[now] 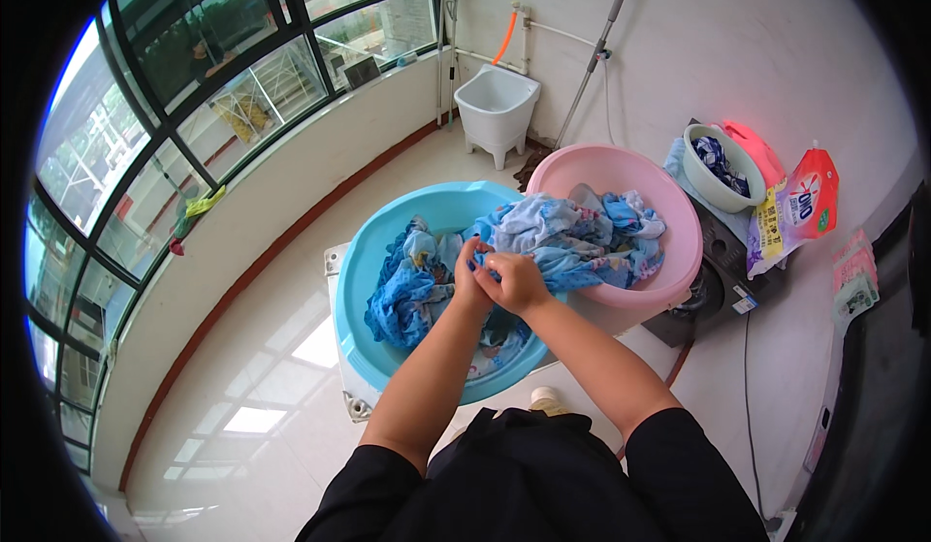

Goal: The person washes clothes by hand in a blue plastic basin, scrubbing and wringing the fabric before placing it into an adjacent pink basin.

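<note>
My left hand and my right hand meet above the right side of a light blue plastic basin. The right fingers are curled and press against the left palm and fingers. A patch of light blue cloth shows in the gap between them; whether they grip it is hidden. Crumpled blue patterned laundry lies in this basin. Just beyond my hands, a pale blue printed fabric spans the touching rims and runs into a pink plastic basin, where more blue fabric lies bunched.
Both basins rest on a low white stand. To the right, a dark appliance carries a small pale bowl of dark cloth and a detergent pouch. A white mop sink and a leaning mop pole stand behind.
</note>
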`<state>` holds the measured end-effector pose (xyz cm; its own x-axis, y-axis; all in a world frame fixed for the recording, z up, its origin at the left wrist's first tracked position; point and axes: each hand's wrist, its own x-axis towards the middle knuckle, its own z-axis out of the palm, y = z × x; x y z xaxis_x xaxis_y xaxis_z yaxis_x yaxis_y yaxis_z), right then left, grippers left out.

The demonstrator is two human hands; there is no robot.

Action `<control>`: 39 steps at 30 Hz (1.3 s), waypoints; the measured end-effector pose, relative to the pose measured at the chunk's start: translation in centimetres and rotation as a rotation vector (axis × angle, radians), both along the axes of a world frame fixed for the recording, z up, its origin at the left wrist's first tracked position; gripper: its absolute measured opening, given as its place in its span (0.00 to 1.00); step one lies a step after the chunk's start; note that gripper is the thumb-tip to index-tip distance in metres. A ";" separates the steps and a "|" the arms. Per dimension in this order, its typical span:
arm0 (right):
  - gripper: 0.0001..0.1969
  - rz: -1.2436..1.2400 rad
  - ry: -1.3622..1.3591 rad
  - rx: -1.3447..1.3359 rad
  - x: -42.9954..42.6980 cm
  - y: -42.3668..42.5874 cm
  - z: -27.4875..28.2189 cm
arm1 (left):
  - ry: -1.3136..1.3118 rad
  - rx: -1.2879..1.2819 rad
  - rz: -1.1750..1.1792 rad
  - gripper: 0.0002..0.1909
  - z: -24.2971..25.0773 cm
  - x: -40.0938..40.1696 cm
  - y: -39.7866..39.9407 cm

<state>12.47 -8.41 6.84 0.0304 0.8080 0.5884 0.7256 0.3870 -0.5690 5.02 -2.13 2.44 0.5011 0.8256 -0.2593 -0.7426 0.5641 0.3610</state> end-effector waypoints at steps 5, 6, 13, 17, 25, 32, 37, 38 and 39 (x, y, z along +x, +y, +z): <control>0.12 -0.184 0.039 -0.016 0.0 1.1 -1.0 | 0.301 -0.020 0.180 0.10 0.8 -0.2 0.3; 0.11 -0.096 -0.024 -0.076 -0.7 0.5 -0.2 | 0.325 0.004 0.241 0.12 0.8 -0.6 0.8; 0.09 -0.311 0.215 -0.121 1.0 1.5 -0.3 | 0.115 0.046 -0.038 0.22 3.0 0.5 -0.8; 0.11 0.067 -0.006 0.137 -0.7 0.8 -0.3 | 0.090 0.047 0.106 0.21 1.8 -0.8 1.0; 0.09 -0.180 0.124 0.000 0.0 1.5 -0.3 | -0.055 0.083 0.051 0.15 3.7 -0.3 -0.7; 0.12 -0.391 0.394 -0.213 1.6 2.1 -0.6 | 0.241 0.081 -0.139 0.20 3.1 1.0 -2.0; 0.12 -0.054 0.181 0.032 -1.3 0.0 0.4 | 0.093 0.126 -0.034 0.19 2.9 -0.1 -0.9; 0.13 -0.167 0.261 0.005 -1.1 0.7 -0.1 | 0.136 0.132 -0.064 0.19 3.1 0.1 -1.1; 0.13 -0.288 0.340 -0.021 -0.2 1.7 -0.7 | 0.178 0.138 -0.103 0.19 3.6 0.5 -1.7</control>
<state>12.22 -6.68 6.16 0.4449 0.7498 0.4898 0.5722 0.1828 -0.7995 5.53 -3.82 6.00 0.5413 0.8061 -0.2393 -0.6015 0.5700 0.5597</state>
